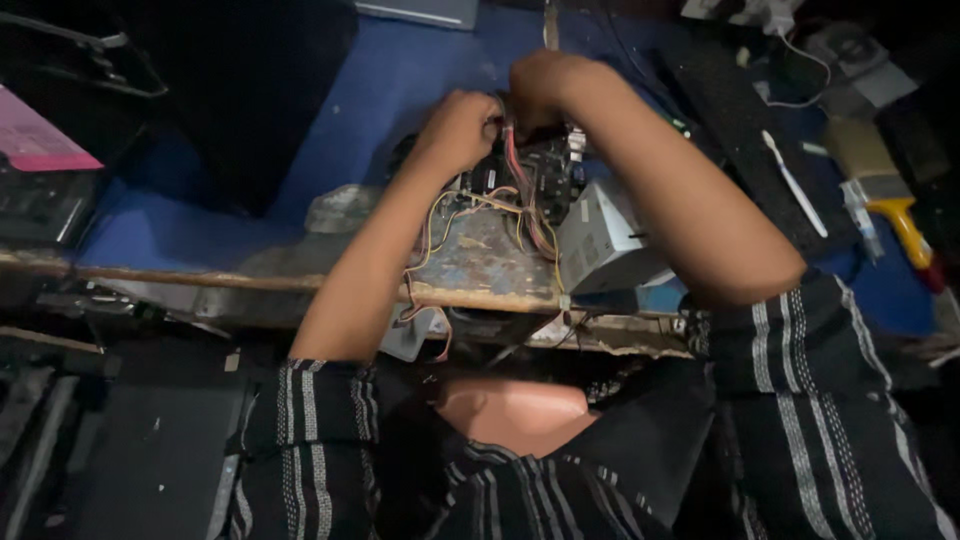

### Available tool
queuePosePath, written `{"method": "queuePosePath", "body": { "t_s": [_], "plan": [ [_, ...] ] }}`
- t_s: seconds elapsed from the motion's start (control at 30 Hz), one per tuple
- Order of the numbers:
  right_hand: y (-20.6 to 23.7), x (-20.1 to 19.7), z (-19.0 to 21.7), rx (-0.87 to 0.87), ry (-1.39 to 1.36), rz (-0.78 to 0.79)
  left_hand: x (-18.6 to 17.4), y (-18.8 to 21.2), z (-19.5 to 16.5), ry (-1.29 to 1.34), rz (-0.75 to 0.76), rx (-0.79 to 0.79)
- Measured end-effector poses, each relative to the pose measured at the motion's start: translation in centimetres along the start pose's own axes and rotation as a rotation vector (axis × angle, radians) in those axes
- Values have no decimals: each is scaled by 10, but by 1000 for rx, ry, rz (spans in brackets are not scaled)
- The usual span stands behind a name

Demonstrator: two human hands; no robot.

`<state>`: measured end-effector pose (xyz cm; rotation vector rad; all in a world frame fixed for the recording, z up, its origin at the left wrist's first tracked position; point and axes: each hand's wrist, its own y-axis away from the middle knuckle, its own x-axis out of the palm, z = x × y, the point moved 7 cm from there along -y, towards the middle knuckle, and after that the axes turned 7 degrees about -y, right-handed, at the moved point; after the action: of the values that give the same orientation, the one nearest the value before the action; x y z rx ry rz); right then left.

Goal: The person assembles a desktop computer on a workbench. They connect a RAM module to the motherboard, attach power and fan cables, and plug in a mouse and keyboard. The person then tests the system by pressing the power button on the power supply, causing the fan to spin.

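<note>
Left hand (462,128) and right hand (538,90) meet over a dark circuit board (530,175) seated in a rusted metal chassis (480,262) at the near edge of the blue worktop (390,80). The chassis overhangs that edge, bringing the board within reach. Fingers of both hands curl together around the red, yellow and orange wires (520,200) where these join the board; whether they pinch a connector cannot be told. A grey ribbed box (600,240) touches the chassis on its right. A white tool (795,185) and a yellow-handled brush (890,200) lie well apart toward the right edge.
</note>
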<state>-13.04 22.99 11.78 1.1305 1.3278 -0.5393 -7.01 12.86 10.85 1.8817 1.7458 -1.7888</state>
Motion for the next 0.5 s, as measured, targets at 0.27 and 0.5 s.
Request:
{"method": "queuePosePath", "body": {
  "t_s": [0.27,0.5],
  "plan": [
    [5,16,-1,-260,184,340,-19,16,12,129,17,-155],
    [-13,8,-23,109,-757,-104,-25,60,5,-106,357,-215]
  ]
}}
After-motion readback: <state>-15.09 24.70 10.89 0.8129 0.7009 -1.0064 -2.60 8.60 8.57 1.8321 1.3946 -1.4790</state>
